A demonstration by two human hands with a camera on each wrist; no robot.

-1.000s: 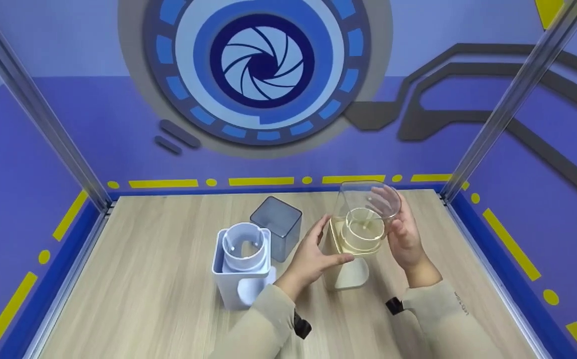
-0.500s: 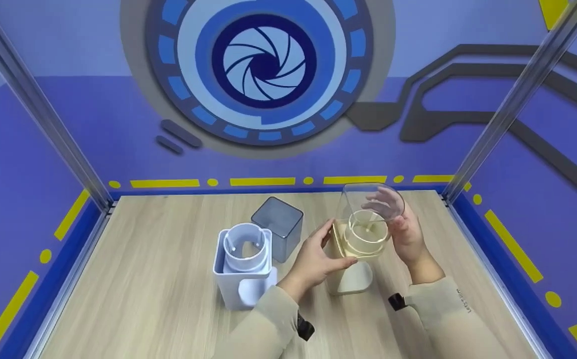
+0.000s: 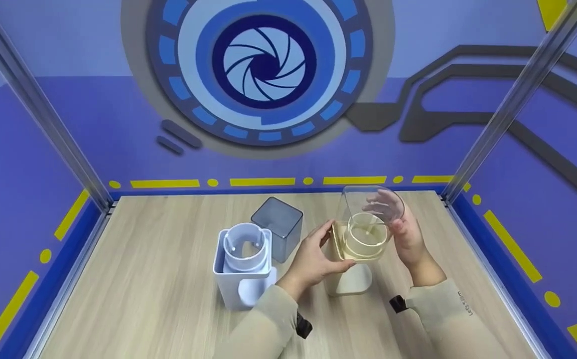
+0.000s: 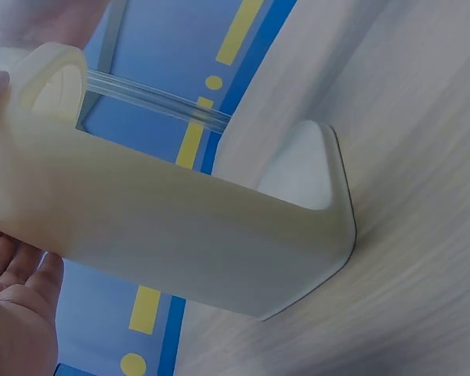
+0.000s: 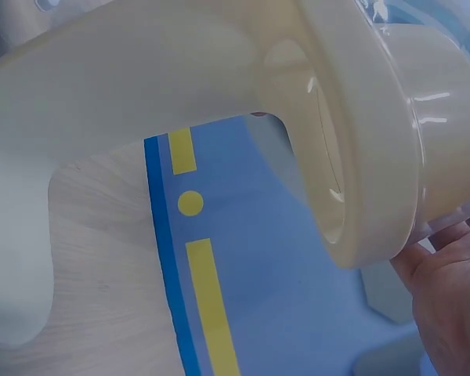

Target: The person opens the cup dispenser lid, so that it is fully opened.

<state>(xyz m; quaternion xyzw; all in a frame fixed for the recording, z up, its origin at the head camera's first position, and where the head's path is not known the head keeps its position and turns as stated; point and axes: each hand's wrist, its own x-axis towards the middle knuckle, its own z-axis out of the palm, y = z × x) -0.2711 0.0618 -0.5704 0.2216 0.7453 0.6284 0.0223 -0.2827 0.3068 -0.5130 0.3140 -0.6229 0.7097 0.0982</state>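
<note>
My left hand (image 3: 313, 262) grips the upper part of a cream stand (image 3: 353, 279), thumb at its front edge and fingers at its left side. The stand has a round collar (image 3: 366, 238) on top and a broad foot, visible in the left wrist view as a foot plate (image 4: 301, 168). My right hand (image 3: 410, 234) holds a clear boxy cover (image 3: 358, 199) over the collar, its fingers showing through the plastic. In the right wrist view the right hand (image 5: 454, 294) lies beside the collar (image 5: 454, 117), and a round hole (image 5: 313, 141) shows under the stand's top.
Left of my hands stands a pale blue stand (image 3: 233, 286) of similar shape, with its own round collar (image 3: 243, 249). A smoky grey boxy cover (image 3: 281, 222) sits just behind it. All of this is on a wooden table (image 3: 144, 279) enclosed by printed panels (image 3: 94, 134).
Both hands have shifted slightly nearer with the cream stand and the clear cover, which sits a little lower in view. The pale blue stand and the grey cover have stayed in place.
</note>
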